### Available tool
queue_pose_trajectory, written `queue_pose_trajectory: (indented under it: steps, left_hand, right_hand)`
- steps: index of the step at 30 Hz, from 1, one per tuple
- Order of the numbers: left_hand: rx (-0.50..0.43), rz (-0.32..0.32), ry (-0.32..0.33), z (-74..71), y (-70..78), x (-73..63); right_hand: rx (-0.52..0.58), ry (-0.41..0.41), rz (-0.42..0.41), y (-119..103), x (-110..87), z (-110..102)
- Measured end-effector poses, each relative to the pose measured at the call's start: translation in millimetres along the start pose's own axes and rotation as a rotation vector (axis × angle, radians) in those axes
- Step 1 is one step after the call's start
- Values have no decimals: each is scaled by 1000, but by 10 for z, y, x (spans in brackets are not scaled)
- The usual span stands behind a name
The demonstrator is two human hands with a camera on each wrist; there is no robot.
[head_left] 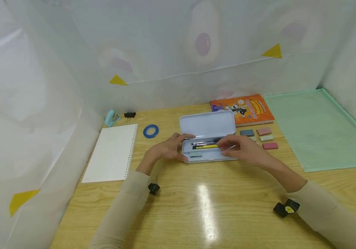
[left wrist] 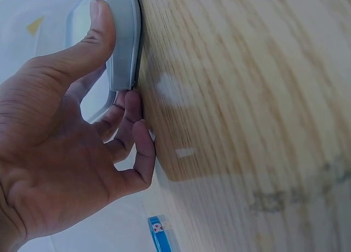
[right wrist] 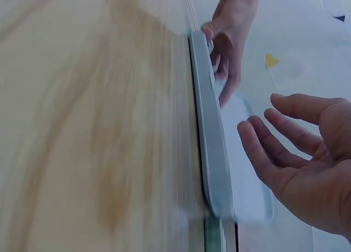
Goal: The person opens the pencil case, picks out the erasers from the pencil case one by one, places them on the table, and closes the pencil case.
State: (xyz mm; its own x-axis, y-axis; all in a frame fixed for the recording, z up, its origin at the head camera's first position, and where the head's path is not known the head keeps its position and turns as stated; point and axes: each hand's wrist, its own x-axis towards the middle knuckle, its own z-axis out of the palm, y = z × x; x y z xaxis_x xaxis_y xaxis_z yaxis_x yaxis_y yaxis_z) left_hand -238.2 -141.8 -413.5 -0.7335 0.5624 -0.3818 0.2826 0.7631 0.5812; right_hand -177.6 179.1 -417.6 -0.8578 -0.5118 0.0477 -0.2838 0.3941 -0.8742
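A light blue pencil case (head_left: 207, 125) lies with its lid raised on the table. Inside are dark pens (head_left: 203, 143), a yellow pen (head_left: 203, 147) and a pale green eraser (head_left: 195, 154). My left hand (head_left: 169, 148) grips the case's left end, thumb at the front and fingers round the corner. In the left wrist view that thumb (left wrist: 101, 35) presses the case's edge. My right hand (head_left: 243, 149) hovers over the right part of the case, hiding the pens' ends. The right wrist view shows its fingers (right wrist: 263, 153) spread and bent slightly, holding nothing.
Several erasers (head_left: 269, 145) lie right of the case, beside an orange book (head_left: 249, 110) and a green mat (head_left: 327, 135). To the left are a spiral-hole notepad (head_left: 110, 152), blue tape (head_left: 151, 131), a stapler (head_left: 112, 118) and a binder clip (head_left: 130, 114). White sheeting (head_left: 165, 45) surrounds the table.
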Motion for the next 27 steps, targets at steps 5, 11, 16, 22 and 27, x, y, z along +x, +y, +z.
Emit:
queue_pose_trajectory:
  steps: [5, 11, 16, 22, 27]
  left_hand:
    - [2, -4, 4, 4, -3, -1]
    - [6, -5, 6, 7, -7, -1]
    - [4, 3, 2, 4, 0, 6]
    - [19, 6, 0, 4, 1, 8]
    - [14, 1, 11, 19, -19, 18]
  right_hand:
    - [-42, -60, -45, -113, 201, 237]
    - [-88, -106, -63, -158, 347, 435]
    - [-130, -111, -61, -133, 406, 512]
    - [-166, -108, -71, -113, 445, 565]
    - [-173, -111, -80, -103, 446, 588]
